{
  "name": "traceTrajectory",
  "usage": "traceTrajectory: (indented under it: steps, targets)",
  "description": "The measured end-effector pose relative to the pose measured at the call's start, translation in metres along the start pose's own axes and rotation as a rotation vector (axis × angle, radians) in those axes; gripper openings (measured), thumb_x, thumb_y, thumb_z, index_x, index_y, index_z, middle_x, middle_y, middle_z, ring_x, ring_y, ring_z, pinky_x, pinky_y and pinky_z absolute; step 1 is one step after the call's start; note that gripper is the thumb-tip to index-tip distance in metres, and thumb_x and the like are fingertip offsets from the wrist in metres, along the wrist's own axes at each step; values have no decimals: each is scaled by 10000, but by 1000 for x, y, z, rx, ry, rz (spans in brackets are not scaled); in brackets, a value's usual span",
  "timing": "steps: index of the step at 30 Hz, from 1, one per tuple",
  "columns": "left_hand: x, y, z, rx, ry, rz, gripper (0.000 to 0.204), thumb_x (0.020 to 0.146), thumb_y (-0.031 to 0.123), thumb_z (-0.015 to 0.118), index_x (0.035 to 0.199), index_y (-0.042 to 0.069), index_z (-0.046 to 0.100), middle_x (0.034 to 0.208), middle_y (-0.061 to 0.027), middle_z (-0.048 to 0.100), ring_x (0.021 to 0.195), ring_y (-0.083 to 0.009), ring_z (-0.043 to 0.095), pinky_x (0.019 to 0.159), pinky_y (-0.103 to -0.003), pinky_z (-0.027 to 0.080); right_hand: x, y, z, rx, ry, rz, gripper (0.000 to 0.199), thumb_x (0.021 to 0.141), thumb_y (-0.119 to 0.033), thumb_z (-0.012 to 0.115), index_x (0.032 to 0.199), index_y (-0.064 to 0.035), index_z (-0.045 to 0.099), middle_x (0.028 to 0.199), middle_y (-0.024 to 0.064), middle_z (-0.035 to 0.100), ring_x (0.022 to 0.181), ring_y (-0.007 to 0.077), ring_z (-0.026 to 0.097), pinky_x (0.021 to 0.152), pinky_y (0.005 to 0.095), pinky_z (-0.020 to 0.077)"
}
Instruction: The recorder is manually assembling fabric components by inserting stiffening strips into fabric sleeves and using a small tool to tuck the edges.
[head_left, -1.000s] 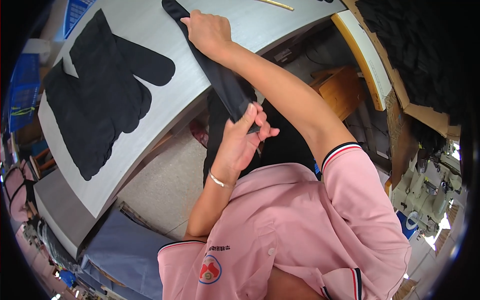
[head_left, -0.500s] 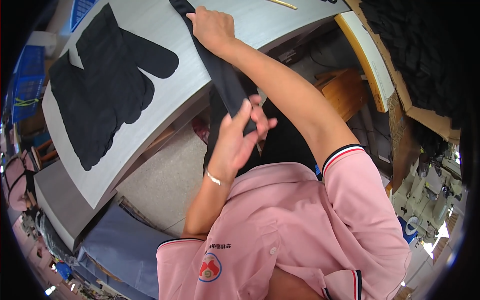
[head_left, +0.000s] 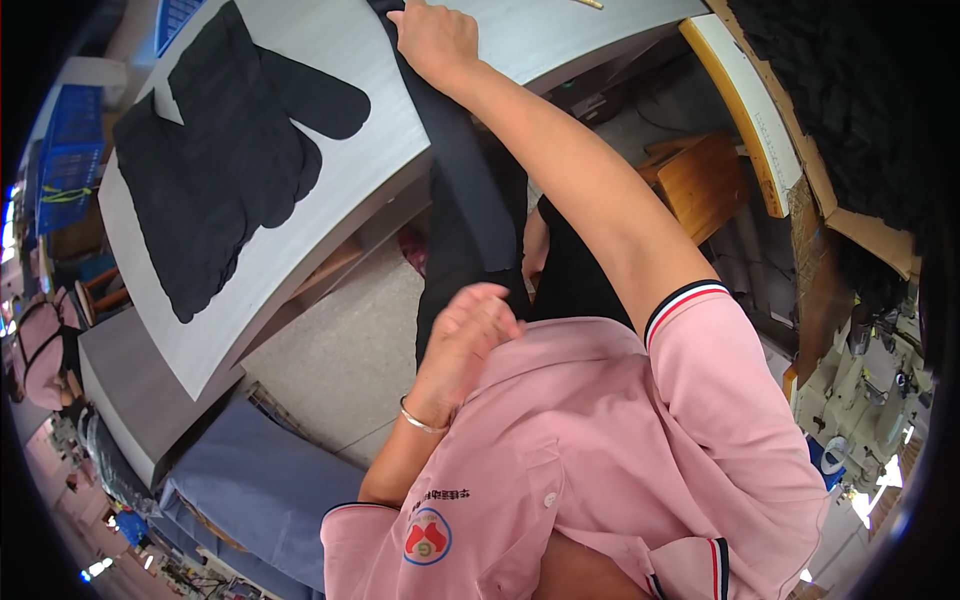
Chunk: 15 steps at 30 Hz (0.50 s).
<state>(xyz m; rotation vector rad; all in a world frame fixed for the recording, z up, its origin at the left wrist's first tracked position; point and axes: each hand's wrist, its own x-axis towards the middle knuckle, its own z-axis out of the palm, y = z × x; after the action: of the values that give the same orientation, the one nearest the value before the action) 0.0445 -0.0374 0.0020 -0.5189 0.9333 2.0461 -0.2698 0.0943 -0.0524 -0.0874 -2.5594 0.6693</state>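
A long black fabric strip (head_left: 455, 160) hangs from the table edge down over my dark-trousered lap. My right hand (head_left: 437, 42) is closed on its upper part at the table, thumb along the strip. My left hand (head_left: 465, 335), with a bracelet at the wrist, is near my waist, just below the strip's loose end and apart from it. Its fingers are loosely bent and slightly blurred, and nothing shows in them. Several flat black fabric pieces (head_left: 225, 150) with rounded ends lie overlapping on the grey table (head_left: 190, 355), left of the strip.
A blue crate (head_left: 70, 150) stands beyond the table's left side. On the right are a wooden stool (head_left: 700, 190), a white board with a yellow edge (head_left: 748, 120) and a cardboard box (head_left: 865, 235) of black material. Blue-grey cloth (head_left: 260, 480) lies at lower left.
My left hand has let go of the strip's lower end and drawn back toward my waist. The strip now hangs loose there, while my right hand keeps its hold. The view has shifted slightly.
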Motion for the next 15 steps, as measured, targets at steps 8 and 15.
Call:
traceTrajectory:
  steps: [8,15]
  targets:
    - [62,30,-8,170,248,391,288,886,149,745,1099,61,573,907,1,658,812,-65,593,712,-220,459,-1,-7,-18,16,-123,165,390,977,-338,552,785,-10,641,750,183,697,738,356,682,695,446,511]
    - [81,41,-12,134,224,446,221,886,96,735,1072,40,628,900,-7,695,769,-62,626,700,-200,490,-88,18,-100,537,-367,18,371,919,-349,656,785,-5,618,577,85,565,498,152,563,518,314,437]
